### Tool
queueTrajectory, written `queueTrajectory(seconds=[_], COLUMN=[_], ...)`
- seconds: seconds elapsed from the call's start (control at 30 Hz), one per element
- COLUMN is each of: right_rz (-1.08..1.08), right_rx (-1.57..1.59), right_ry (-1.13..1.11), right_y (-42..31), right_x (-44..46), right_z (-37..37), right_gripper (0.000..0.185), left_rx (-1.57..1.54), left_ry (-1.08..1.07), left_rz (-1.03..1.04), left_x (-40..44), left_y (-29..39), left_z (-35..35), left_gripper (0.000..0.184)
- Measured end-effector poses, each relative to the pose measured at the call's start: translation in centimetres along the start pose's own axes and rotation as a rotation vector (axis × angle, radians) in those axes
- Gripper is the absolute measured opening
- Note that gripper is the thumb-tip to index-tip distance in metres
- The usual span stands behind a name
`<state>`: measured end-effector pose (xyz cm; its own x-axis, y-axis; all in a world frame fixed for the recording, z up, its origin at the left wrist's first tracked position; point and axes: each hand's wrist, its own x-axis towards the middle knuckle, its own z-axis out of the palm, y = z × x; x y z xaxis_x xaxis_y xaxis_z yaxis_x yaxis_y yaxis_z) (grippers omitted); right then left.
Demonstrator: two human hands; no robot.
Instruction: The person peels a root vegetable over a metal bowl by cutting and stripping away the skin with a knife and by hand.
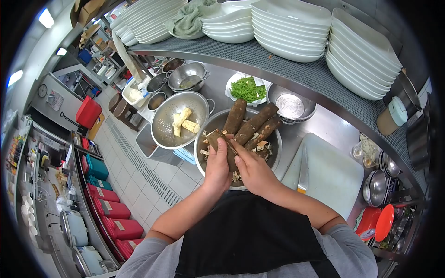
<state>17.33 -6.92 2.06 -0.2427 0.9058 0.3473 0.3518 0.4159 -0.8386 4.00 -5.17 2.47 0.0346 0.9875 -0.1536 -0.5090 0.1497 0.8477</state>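
Both hands are over a large steel bowl [277, 160] that holds several long brown roots [250, 126] and pale peelings. My left hand [218, 162] is wrapped round a brown root [231, 160] at the bowl's near side. My right hand [251, 167] is closed at the same root, its fingers pointing up and left; whether it also holds a small tool cannot be made out. Left of the bowl, a steel colander [162, 118] holds peeled, pale yellow pieces [181, 121].
A knife [303, 172] lies on white cutting boards [333, 173] at the right. Behind are a plate of green vegetables [248, 90], an empty steel bowl [289, 104] and more pans [187, 76]. A shelf [222, 53] with stacked white dishes [289, 30] overhangs the counter.
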Motion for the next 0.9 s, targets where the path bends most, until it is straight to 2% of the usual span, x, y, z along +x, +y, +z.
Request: queueTrajectory(seconds=[0.17, 0.23, 0.3, 0.43, 0.6, 0.63, 0.7, 0.73, 0.8, 0.83, 0.9], right_rz=[0.008, 0.032, 0.220, 0.208, 0.563, 0.565, 0.728, 0.728, 0.273, 0.273, 0.049], right_rx=[0.081, 0.124, 0.241, 0.293, 0.584, 0.585, 0.555, 0.556, 0.189, 0.189, 0.030], right_ry=[0.003, -0.027, -0.169, -0.182, -0.329, -0.328, -0.396, -0.395, -0.306, -0.305, -0.122], right_y=[0.8, 0.7, 0.3, 1.9, 0.6, 0.2, -0.2, 0.3, 2.1, 2.6, 2.9], right_x=[0.4, 0.8, 1.3, 1.5, 2.0, 2.2, 2.4, 2.1, 1.2, 0.8, 0.3], right_z=[0.4, -0.1, -1.0, -0.5, -1.8, -2.2, -2.9, -2.5, -1.0, -0.3, 0.6], right_gripper=[0.038, 0.037, 0.034, 0.034, 0.036, 0.036, 0.038, 0.038, 0.042, 0.042, 0.046], left_rx=[-0.006, -0.086, -0.126, -0.187, -0.187, -0.177, -0.178, -0.179, -0.142, -0.105, -0.070], left_ry=[0.043, 0.018, 0.001, -0.050, -0.083, -0.091, -0.101, -0.111, -0.092, -0.072, -0.078], left_rz=[0.027, -0.053, -0.102, -0.191, -0.221, -0.224, -0.228, -0.231, -0.215, -0.199, -0.153], left_x=[0.2, 0.2, 0.6, 1.0, 1.0, 0.9, 1.2, 1.2, 1.2, 1.2, 1.2], left_y=[-0.2, 0.0, -0.1, -0.3, -0.2, -0.1, -0.6, -0.8, -1.0, -1.1, -1.4], left_z=[-0.1, -0.4, -1.2, -2.1, -2.3, -2.2, -2.8, -3.1, -3.2, -3.2, -3.2], left_gripper=[0.055, 0.054, 0.055, 0.059, 0.061, 0.061, 0.061, 0.061, 0.061, 0.062, 0.061])
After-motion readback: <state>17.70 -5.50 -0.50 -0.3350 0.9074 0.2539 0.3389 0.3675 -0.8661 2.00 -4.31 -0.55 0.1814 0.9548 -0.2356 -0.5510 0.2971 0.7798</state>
